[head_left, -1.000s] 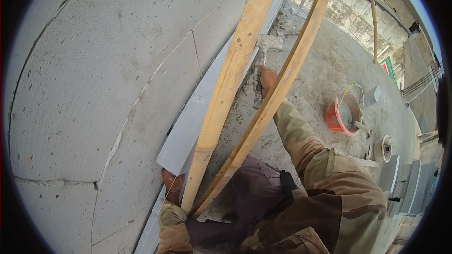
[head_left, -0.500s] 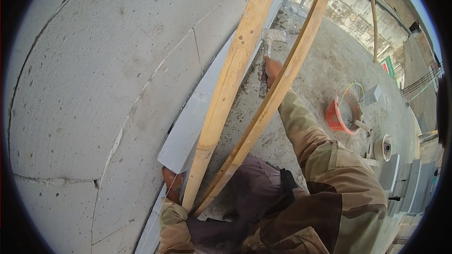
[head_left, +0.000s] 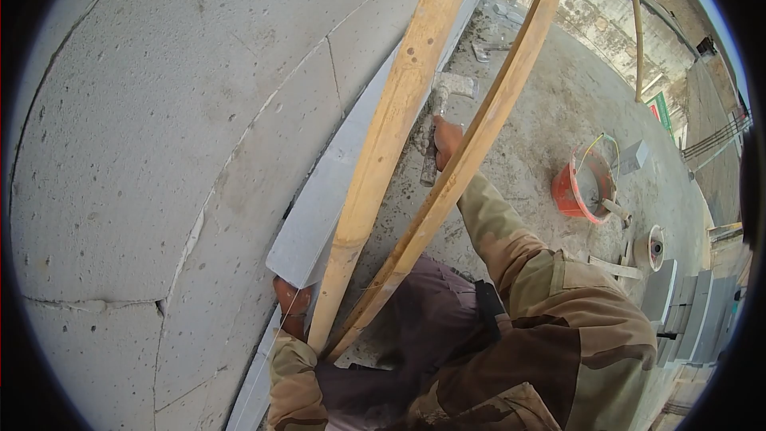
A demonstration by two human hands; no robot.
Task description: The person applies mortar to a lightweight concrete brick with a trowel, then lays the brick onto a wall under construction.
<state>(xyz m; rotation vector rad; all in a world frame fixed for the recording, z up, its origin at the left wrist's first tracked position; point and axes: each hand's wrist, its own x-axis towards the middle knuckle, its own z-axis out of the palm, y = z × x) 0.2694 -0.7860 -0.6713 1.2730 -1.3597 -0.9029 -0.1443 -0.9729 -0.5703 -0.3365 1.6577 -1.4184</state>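
Note:
My right hand (head_left: 448, 142) is closed around the handle of a mortar-smeared hammer (head_left: 455, 85). Its head points away from me, beside the row of blocks at the foot of the wall. Part of that wrist is hidden by a wooden pole. My left hand (head_left: 292, 301) is against the near end of a long grey block (head_left: 307, 243), with its fingertips hidden by the block. A thin string (head_left: 281, 321) passes over this hand. The block lies along the base of the big grey block wall (head_left: 183, 136).
Two wooden poles (head_left: 399, 104) (head_left: 471, 156) cross in front of me, meeting low near my left wrist. To the right are a red bucket (head_left: 568, 194), a reel (head_left: 655, 247) and stacked grey blocks (head_left: 686, 315). Another tool (head_left: 482, 49) lies beyond the hammer.
My right hand has brought the hammer closer to me and slightly left, uncovering more of the tool behind it. My left hand stays at the block's end.

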